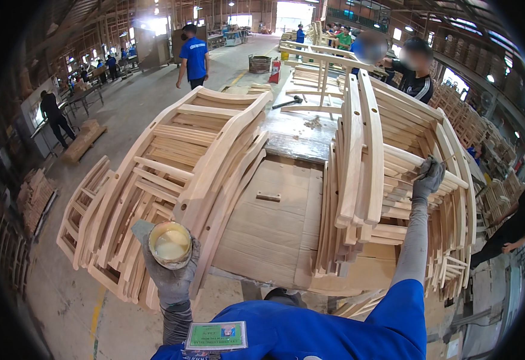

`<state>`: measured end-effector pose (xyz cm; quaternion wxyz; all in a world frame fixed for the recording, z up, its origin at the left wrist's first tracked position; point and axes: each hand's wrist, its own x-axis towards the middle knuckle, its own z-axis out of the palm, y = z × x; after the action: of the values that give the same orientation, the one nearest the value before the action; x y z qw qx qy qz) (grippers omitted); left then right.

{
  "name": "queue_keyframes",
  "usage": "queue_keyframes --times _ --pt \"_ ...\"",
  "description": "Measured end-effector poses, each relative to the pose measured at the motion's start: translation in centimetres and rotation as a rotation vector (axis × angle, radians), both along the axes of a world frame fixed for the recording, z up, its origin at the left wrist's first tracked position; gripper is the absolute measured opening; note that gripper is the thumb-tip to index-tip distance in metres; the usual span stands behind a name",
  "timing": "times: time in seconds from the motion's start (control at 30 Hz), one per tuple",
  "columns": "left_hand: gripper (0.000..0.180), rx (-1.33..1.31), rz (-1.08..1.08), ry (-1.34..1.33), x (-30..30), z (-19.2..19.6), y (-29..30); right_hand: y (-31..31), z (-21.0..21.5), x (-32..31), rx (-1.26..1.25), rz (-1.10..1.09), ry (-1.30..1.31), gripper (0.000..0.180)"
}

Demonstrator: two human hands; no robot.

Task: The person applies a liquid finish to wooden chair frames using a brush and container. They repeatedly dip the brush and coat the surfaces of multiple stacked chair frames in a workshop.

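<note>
My gloved left hand (175, 281) is wrapped round a round cup (171, 245) of thick cream-coloured liquid, its rim smeared. The cup is held upright in front of a stack of curved wooden frames (205, 180) on the left. Out to the right, my gloved right hand (429, 177) is closed at the rails of a second stack of slatted wooden frames (358, 162). A thin stick (448, 159) seems to pass through its fingers; its tip is hard to make out among the slats.
Between the stacks lies a cardboard sheet (268, 234) with a small wooden block (268, 196) on it. Further back, a hammer (288, 102) rests on the table (298, 141). One person (195, 57) stands at the back left; another (417, 69) is beyond the right stack.
</note>
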<state>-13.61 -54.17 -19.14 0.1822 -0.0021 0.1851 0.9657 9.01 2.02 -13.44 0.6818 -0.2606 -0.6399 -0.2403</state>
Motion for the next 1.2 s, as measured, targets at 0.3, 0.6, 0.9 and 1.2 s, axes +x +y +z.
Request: queue_keyframes --times 0.3,0.6,0.9,1.2 --pt "0.043 0.084 -0.022 -0.108 0.4 0.5 -0.7 0.2 0.0 0.0 0.017 0.008 0.006 0.012" --pt "0.047 0.08 0.013 -0.096 0.8 0.4 -1.1 1.5 -1.9 -0.8 -0.087 0.053 -0.045 0.016" --pt "0.046 0.012 0.03 0.08 0.0 -1.0 -2.1 5.3 -2.7 1.8 -0.166 0.198 -0.108 0.025" --pt "0.088 -0.361 0.345 0.739 0.5 -4.6 -2.7 6.9 -1.9 2.6 -0.214 0.179 -0.131 0.024"
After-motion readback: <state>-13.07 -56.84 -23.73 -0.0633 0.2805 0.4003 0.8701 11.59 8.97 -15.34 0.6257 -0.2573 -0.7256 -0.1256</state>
